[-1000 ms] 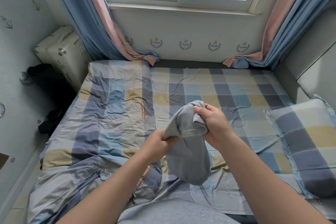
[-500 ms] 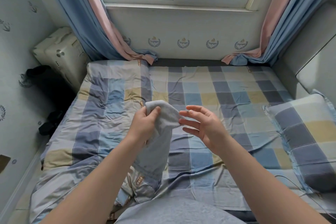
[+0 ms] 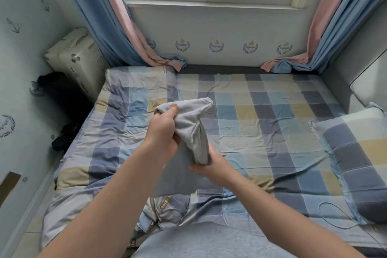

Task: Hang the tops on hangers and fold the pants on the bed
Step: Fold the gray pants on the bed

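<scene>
A grey garment (image 3: 189, 123) hangs bunched above the checked bed (image 3: 261, 128); I cannot tell whether it is a top or pants. My left hand (image 3: 164, 132) grips its upper edge, thumb over the cloth. My right hand (image 3: 211, 163) holds the garment lower down, fingers pinching the hanging fabric from the right. The lower part of the garment drapes down between my forearms toward the quilt. No hanger is in view.
A folded checked quilt (image 3: 117, 132) covers the bed's left side, a matching pillow (image 3: 356, 157) lies at the right. A pale suitcase (image 3: 77, 58) and dark items (image 3: 62, 138) sit in the gap at left. Curtains (image 3: 117, 27) flank the window.
My left hand has lifted the garment's top edge higher. My right hand, open beside the cloth half a second ago, has dropped lower and taken hold of the hanging part.
</scene>
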{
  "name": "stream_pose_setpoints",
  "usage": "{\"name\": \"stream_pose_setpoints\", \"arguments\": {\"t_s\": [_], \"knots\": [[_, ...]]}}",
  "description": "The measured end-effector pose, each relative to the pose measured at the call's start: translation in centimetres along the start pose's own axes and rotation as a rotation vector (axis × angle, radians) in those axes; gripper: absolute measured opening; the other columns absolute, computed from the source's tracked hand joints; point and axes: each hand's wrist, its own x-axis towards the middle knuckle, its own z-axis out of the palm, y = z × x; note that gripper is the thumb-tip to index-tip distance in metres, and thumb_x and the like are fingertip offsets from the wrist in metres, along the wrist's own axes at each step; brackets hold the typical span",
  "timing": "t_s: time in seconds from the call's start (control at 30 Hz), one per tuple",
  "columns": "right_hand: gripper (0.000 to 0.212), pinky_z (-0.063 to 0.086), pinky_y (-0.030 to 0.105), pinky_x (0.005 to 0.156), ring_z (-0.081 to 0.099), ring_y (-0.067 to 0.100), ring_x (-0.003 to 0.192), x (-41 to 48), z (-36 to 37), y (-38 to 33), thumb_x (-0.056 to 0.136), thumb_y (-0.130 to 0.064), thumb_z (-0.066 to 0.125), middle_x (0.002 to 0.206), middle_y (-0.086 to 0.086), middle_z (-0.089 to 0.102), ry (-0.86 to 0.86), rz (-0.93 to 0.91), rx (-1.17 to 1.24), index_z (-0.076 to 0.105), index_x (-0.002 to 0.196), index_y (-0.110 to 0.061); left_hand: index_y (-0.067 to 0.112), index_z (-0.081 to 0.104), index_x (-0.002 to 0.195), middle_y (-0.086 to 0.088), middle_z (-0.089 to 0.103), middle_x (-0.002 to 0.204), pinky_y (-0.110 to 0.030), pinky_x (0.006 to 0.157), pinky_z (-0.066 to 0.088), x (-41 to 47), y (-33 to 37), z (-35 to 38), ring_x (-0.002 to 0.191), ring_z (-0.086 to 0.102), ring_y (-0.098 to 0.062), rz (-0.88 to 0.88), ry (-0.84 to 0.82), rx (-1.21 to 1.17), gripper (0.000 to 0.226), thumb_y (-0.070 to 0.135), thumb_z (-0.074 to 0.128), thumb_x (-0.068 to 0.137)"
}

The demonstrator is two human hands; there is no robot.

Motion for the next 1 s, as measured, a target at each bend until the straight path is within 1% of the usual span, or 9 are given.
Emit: {"name": "stream_pose_setpoints", "arguments": {"t_s": [0.1, 0.17, 0.27, 0.4, 0.57, 0.7, 0.77, 0.87, 1.0], "knots": [[0.010, 0.054, 0.043, 0.073, 0.065, 0.023, 0.082, 0.6, -1.1, 0.8, 0.090, -0.031, 0.063, 0.088, -0.001, 0.069, 0.169, 0.013, -0.124, 0.065, 0.098, -0.026, 0.001, 0.058, 0.125, -0.019, 0.072, 0.112, -0.038, 0.068, 0.063, 0.5, 0.2, -0.2, 0.091, 0.075, -0.028, -0.026, 0.021, -0.072, 0.028, 0.019, 0.052, 0.104], [0.015, 0.050, 0.038, 0.066, 0.063, 0.026, 0.076, 0.7, -2.2, 1.0, 0.094, -0.022, 0.059, 0.078, 0.001, 0.068, 0.248, 0.017, -0.147, 0.064, 0.081, -0.018, 0.002, 0.057, 0.125, -0.018, 0.072, 0.109, -0.036, 0.063, 0.062, 0.9, 0.2, -0.4, 0.085, 0.076, -0.026, -0.043, 0.037, -0.107, 0.028, 0.020, 0.051, 0.105], [0.018, 0.046, 0.038, 0.067, 0.060, 0.027, 0.079, 0.9, -3.7, 0.4, 0.095, -0.011, 0.054, 0.083, 0.013, 0.069, 0.283, 0.003, -0.143, 0.062, 0.080, -0.007, 0.003, 0.059, 0.122, -0.017, 0.074, 0.102, -0.036, 0.061, 0.061, 1.3, 0.3, -0.7, 0.081, 0.076, -0.026, -0.084, -0.001, -0.121, 0.029, 0.024, 0.046, 0.107], [0.015, 0.037, 0.036, 0.065, 0.048, 0.022, 0.074, 1.2, -4.8, -1.1, 0.095, -0.005, 0.053, 0.079, 0.013, 0.057, 0.277, -0.027, -0.027, 0.058, 0.090, 0.008, 0.013, 0.069, 0.109, -0.005, 0.077, 0.107, -0.041, 0.076, 0.060, 1.4, -0.1, -1.1, 0.102, 0.072, -0.027, -0.085, -0.101, 0.039, 0.031, 0.032, 0.045, 0.106], [0.017, 0.045, 0.040, 0.074, 0.054, 0.022, 0.079, 0.6, -4.3, -2.3, 0.098, -0.008, 0.054, 0.087, 0.023, 0.062, 0.307, -0.066, 0.091, 0.061, 0.096, 0.006, 0.011, 0.064, 0.111, -0.004, 0.075, 0.105, -0.037, 0.080, 0.056, 0.6, -2.5, -2.3, 0.093, 0.072, -0.021, -0.111, -0.197, 0.490, 0.021, 0.026, 0.063, 0.098], [0.017, 0.049, 0.039, 0.073, 0.058, 0.019, 0.077, 0.0, -4.3, -3.5, 0.099, -0.016, 0.058, 0.081, 0.008, 0.062, 0.387, -0.039, 0.269, 0.063, 0.092, -0.001, 0.020, 0.066, 0.107, 0.005, 0.076, 0.102, -0.034, 0.080, 0.057, -0.3, -5.5, -3.4, 0.093, 0.073, -0.012, -0.130, -0.364, 0.861, 0.032, 0.038, 0.079, 0.083], [0.013, 0.052, 0.040, 0.077, 0.060, 0.021, 0.080, -0.4, -4.5, -4.3, 0.100, -0.013, 0.057, 0.083, 0.009, 0.063, 0.380, -0.025, 0.402, 0.064, 0.095, -0.004, 0.024, 0.063, 0.112, 0.003, 0.072, 0.110, -0.025, 0.079, 0.056, -0.5, -6.9, -3.7, 0.096, 0.070, -0.006, -0.135, -0.478, 0.942, 0.048, 0.046, 0.084, 0.075], [0.011, 0.055, 0.044, 0.086, 0.063, 0.023, 0.085, -1.0, -4.7, -5.4, 0.100, -0.012, 0.056, 0.088, 0.012, 0.064, 0.377, -0.017, 0.538, 0.064, 0.099, -0.005, 0.027, 0.061, 0.123, 0.002, 0.070, 0.120, -0.038, 0.098, 0.054, -0.6, -8.5, -3.8, 0.111, 0.066, -0.012, -0.119, -0.532, 0.913, 0.069, 0.057, 0.083, 0.065], [0.009, 0.058, 0.036, 0.080, 0.067, 0.020, 0.083, -1.7, -4.8, -6.1, 0.101, -0.007, 0.054, 0.089, 0.012, 0.066, 0.342, -0.033, 0.697, 0.062, 0.100, -0.004, 0.026, 0.070, 0.109, 0.004, 0.075, 0.106, -0.037, 0.094, 0.056, -0.2, -8.9, -3.5, 0.104, 0.069, -0.013, 0.068, -0.534, 0.890, 0.027, 0.037, 0.071, 0.085]]}}
